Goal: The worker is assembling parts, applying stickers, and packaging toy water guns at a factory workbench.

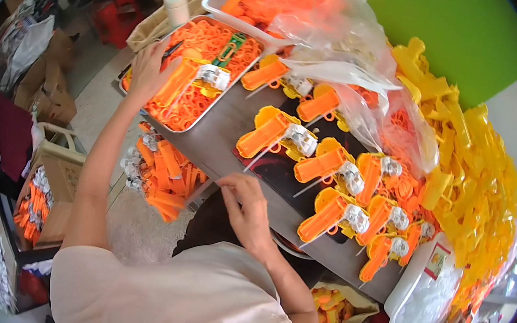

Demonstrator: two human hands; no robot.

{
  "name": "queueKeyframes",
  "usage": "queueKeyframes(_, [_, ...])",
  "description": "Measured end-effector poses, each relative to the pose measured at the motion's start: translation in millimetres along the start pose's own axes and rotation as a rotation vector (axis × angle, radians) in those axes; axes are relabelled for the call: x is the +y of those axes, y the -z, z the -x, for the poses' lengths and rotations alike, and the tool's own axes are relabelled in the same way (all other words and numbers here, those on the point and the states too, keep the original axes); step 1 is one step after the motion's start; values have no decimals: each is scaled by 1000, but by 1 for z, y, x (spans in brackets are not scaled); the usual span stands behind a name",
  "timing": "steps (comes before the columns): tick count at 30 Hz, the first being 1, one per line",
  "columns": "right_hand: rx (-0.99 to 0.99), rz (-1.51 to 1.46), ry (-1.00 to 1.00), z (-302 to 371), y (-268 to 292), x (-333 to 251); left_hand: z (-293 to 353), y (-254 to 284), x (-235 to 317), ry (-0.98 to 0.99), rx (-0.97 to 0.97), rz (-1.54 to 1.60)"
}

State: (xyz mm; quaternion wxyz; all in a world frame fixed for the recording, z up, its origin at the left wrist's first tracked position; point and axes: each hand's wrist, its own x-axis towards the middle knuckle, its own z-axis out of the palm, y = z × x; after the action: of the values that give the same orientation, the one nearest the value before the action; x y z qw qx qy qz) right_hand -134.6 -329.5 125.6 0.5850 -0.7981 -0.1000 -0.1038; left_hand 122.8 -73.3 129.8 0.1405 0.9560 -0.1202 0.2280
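Observation:
At the far left, my left hand (147, 75) reaches over the near-left rim of a white tray (193, 128) filled with orange loop-shaped parts (209, 37). Its fingers are stretched, with the thumb apart, beside an orange, yellow and silver assembly (179, 82) on top of the loops. Whether the fingertips touch anything in there I cannot make out. By the table's near edge, my right hand (246, 209) pinches a thin pale strip (201, 192) between thumb and forefinger. Several similar assemblies (323, 217) lie in rows on the dark table, some with thin strips sticking out.
A green-and-black tool (229, 50) lies in the tray; a white bottle (176, 7) stands behind. Clear bags (327, 33) of orange parts and a tall heap of yellow parts (469, 150) line the far side. A white bin (412, 306) stands right. Orange pieces (165, 175) are piled below left.

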Motion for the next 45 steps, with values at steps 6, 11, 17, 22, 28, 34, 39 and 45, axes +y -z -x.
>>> queueKeyframes(6, [105,190,60,-69,35,14,52,9,52,-98,-100,113])
queueKeyframes(11, [168,304,204,-183,12,59,59,6,43,-108,-30,227])
queueKeyframes(17, [148,739,132,-266,-27,71,61,36,50,-124,50,225])
queueKeyframes(22, [267,759,-32,-296,-60,86,100,88,77,-32,-53,412])
queueKeyframes(28, [178,512,-265,-307,-77,71,173,95,118,-145,-391,572])
queueKeyframes(34, [180,80,-81,-310,-39,65,206,53,174,-346,-352,593])
queueKeyframes(39, [110,-181,-42,-258,32,-17,205,26,190,-348,-290,433])
queueKeyframes(45, [45,-226,-231,-186,113,-4,178,5,177,-213,-97,364])
